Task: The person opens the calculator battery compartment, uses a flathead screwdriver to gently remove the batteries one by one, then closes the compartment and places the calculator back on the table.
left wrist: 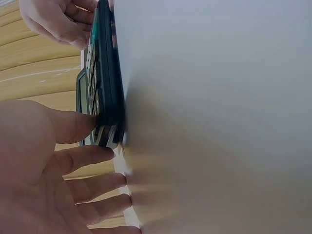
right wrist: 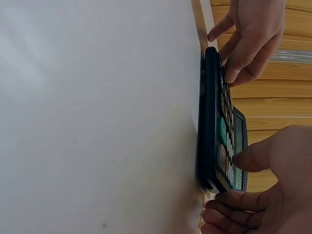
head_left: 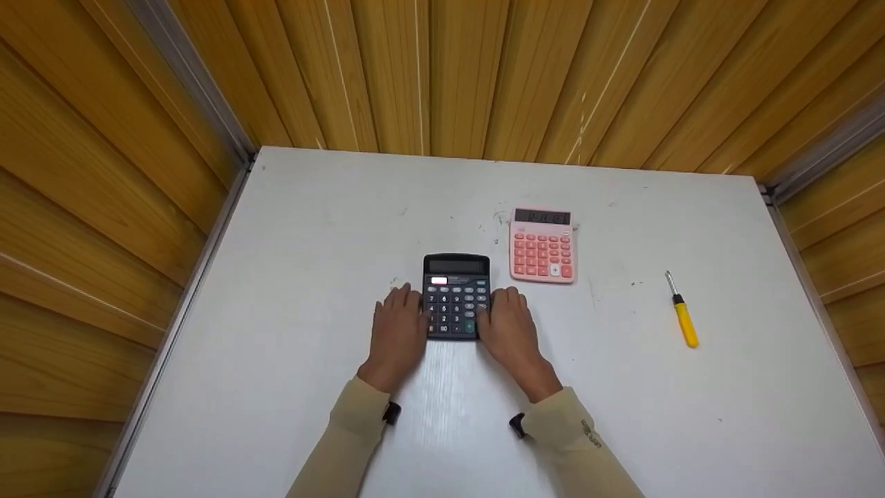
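Left hand [head_left: 398,333], right hand [head_left: 510,327]: my fingers [left wrist: 87,158] pinch the black calculator [head_left: 455,299].
Probably light, stiff (maybe slippery); I'd grip its sides.

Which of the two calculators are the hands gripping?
The black calculator, gripped at its sides by the left hand and right hand; the pink calculator lies untouched, farther back to the right.

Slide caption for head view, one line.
Left hand and right hand grip a black calculator; pink calculator and yellow-handled screwdriver lie to its right.
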The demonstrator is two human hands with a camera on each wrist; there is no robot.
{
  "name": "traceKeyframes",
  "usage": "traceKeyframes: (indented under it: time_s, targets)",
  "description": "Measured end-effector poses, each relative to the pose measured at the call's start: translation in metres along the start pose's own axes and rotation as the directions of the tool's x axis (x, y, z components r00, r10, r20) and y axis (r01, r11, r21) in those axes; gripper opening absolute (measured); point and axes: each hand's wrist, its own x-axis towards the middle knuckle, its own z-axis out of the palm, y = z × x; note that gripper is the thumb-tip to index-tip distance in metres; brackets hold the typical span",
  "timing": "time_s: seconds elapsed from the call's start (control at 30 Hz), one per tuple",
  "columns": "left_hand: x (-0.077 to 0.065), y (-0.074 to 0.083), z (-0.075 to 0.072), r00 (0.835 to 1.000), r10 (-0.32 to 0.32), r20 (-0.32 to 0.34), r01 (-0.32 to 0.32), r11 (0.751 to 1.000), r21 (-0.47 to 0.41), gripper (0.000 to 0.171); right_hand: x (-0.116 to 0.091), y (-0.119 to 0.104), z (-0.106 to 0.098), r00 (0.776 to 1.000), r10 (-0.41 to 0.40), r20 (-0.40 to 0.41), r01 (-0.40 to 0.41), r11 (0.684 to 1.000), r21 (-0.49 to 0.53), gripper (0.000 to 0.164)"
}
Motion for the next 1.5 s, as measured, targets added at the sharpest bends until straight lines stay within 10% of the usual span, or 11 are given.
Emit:
traceKeyframes:
  time_s: [0.5,1.5]
  targets:
    - [-0.007,0.005,0.004,1.000,-0.001,0.024,0.001,1.000,-0.023,0.037,-0.011,0.009,-0.004,1.000,0.018,0.002,-0.018,1.000,-0.007,0.031]
    - [0.002,0.003,0.004,0.991,-0.004,-0.131,-0.019,0.984,-0.180,0.016,-0.001,0.020,-0.005,0.996,0.069,0.050,-0.076,0.983,0.169,0.030]
